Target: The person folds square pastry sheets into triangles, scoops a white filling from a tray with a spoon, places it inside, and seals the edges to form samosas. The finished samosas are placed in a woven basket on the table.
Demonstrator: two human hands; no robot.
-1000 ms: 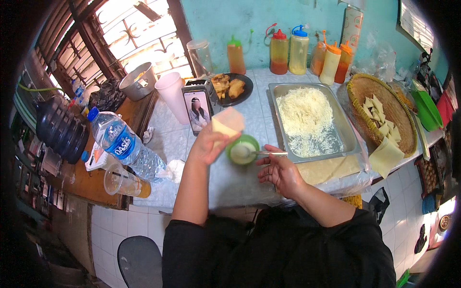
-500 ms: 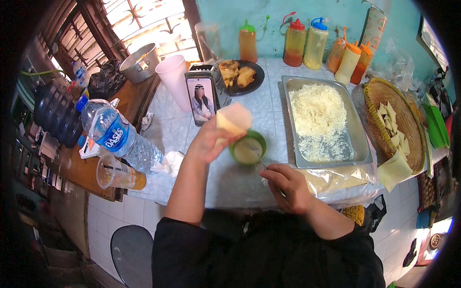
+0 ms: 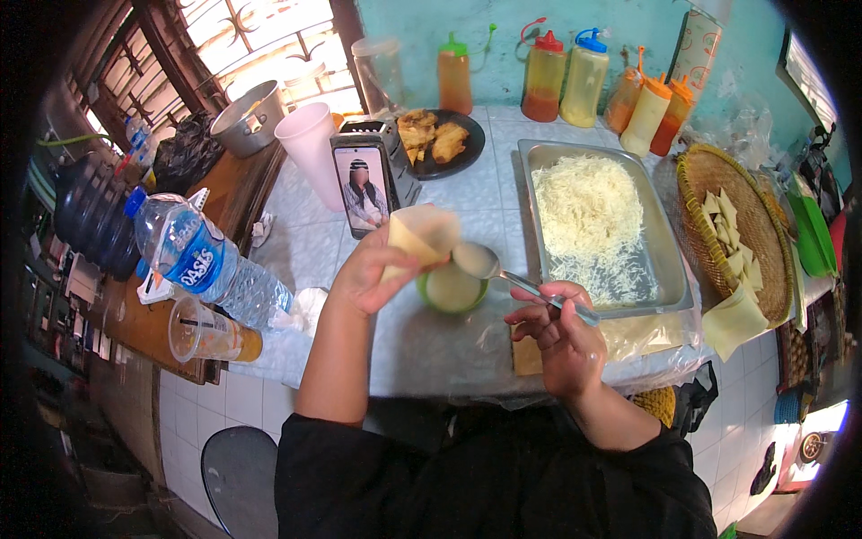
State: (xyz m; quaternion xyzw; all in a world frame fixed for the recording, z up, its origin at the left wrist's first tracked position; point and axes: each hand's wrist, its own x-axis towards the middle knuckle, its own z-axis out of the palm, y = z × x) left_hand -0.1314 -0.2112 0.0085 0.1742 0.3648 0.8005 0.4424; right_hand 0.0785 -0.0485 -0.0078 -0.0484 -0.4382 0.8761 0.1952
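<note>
My left hand is closed around a pale yellow pastry wrapper that is curled into a cone. In my right hand is a metal spoon, gripped by its handle. Its bowl, which holds whitish liquid, is at the wrapper's right edge; I cannot tell if they touch. Below the spoon stands a small green bowl of whitish, cloudy liquid. To the right, a metal tray holds a heap of pale shredded filling. More wrappers lie under clear plastic near my right hand.
A propped phone, a pink cup and a black plate of fried food stand behind. On the left are a water bottle and a plastic drink cup. Sauce bottles line the wall; a woven basket holds folded pastries.
The spoon has come up out of the green bowl with liquid in it, over to the wrapper. My right hand has turned palm up. The wrapper now opens as a cone.
</note>
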